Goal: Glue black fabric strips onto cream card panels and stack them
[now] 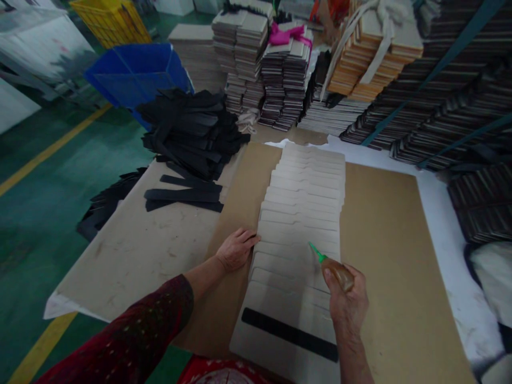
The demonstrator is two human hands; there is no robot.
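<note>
My right hand (350, 298) is wrapped round a brown squeeze bottle (339, 273) with a green nozzle, which points up and left over a row of overlapping pale boards (300, 213). The nozzle tip is close above the boards; whether it touches them I cannot tell. My left hand (239, 249) lies with fingers extended at the left edge of the row, fingertips against the boards. Across the nearest board lies a black strip (290, 334). Beneath the row is a brown cardboard sheet (384, 256).
A heap of black strips (188, 128) lies at the table's far left, with a few loose strips (184, 197) before it. Behind stand a blue bin (136, 69), a yellow crate (112, 24) and tied stacks of boards (286, 74). Tall dark stacks (452, 90) line the right.
</note>
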